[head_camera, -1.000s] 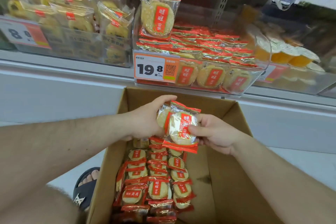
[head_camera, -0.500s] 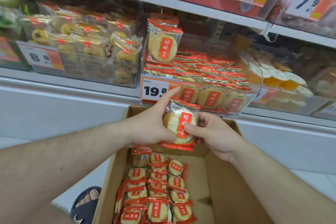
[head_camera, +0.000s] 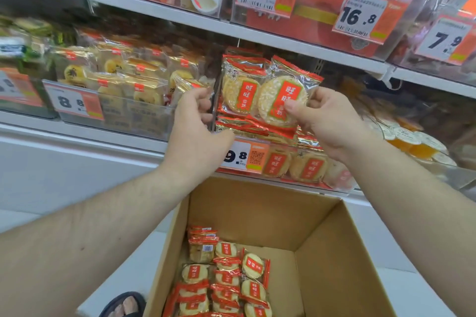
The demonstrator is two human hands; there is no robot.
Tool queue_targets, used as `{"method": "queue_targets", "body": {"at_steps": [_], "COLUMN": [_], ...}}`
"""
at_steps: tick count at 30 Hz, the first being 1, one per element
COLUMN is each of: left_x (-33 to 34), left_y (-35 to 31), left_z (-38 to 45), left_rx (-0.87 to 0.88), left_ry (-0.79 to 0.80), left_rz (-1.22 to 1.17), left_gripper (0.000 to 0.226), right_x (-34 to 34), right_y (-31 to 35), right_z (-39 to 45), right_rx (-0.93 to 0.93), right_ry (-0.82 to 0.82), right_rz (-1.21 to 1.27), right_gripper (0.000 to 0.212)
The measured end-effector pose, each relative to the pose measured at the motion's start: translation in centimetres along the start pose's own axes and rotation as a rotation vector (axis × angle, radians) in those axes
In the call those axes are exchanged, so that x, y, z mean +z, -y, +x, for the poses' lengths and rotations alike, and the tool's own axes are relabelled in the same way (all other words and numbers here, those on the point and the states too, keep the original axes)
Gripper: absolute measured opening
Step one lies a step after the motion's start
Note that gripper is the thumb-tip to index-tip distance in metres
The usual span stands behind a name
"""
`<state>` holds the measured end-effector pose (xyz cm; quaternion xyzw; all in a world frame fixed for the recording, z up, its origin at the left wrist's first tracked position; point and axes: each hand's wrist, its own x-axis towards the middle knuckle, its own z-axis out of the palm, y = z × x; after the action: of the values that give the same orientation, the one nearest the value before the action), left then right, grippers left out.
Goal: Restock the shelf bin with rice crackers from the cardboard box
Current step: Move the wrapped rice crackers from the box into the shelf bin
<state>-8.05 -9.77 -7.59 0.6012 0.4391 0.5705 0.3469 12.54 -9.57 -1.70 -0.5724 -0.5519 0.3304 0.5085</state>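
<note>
Both hands have come up from over the cardboard box (head_camera: 322,247) to the level of the shelf bin (head_camera: 342,183), and the two no longer share one bundle of packets. The right hand (head_camera: 327,121) now pinches a rice cracker packet (head_camera: 280,95) between thumb and fingers, holding it upright and slightly tilted over the bin, in front of the stack of packets (head_camera: 239,90) standing at the bin's left end. The left hand (head_camera: 195,126) is at the bin's left edge with its fingers loosely curled; I see nothing in its grip, though its fingertips are near the standing stack and whether they touch it I cannot tell.

The bin has a clear front with a price label (head_camera: 243,156) partly hidden by the left hand, and more packets lie flat inside it behind the clear wall. Below, the box stands open on the floor, with rows of rice cracker packets (head_camera: 226,283) covering the left part of its bottom and bare cardboard to the right. A sandalled foot (head_camera: 126,305) shows beside the box's left wall. To the left of the bin, another bin (head_camera: 116,110) holds yellow pastry packs.
</note>
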Motion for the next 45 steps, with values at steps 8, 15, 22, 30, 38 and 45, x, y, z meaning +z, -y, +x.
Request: {"method": "queue_targets", "body": {"at_steps": [8, 15, 22, 30, 38, 45], "left_x": [0.8, 0.9, 1.1, 1.3, 1.6, 1.4], "left_y": [1.4, 2.1, 2.2, 2.5, 2.3, 1.8], "left_z": [0.5, 0.5, 0.6, 0.5, 0.3, -0.4], "left_rx": [-0.195, -0.175, -0.168, -0.135, -0.121, 0.285], "left_ry": [0.102, 0.088, 0.086, 0.104, 0.102, -0.101], "left_rz": [-0.061, 0.006, 0.041, 0.055, 0.069, 0.396], "left_gripper": [0.080, 0.081, 0.079, 0.076, 0.073, 0.047], "right_x": [3.5, 5.4, 7.3, 6.8, 5.8, 5.3], "right_y": [-0.9, -1.5, -1.0, -0.8, -0.9, -1.4], "right_z": [4.8, 5.4, 5.1, 4.5, 3.7, 1.7], "right_rx": [-0.011, -0.002, -0.019, 0.043, 0.049, -0.092], "right_ry": [-0.013, -0.113, -0.150, -0.054, -0.029, -0.201], "right_rz": [-0.201, -0.369, -0.551, -0.488, -0.429, -0.561], "right_gripper": [0.026, 0.036, 0.031, 0.025, 0.018, 0.064]}}
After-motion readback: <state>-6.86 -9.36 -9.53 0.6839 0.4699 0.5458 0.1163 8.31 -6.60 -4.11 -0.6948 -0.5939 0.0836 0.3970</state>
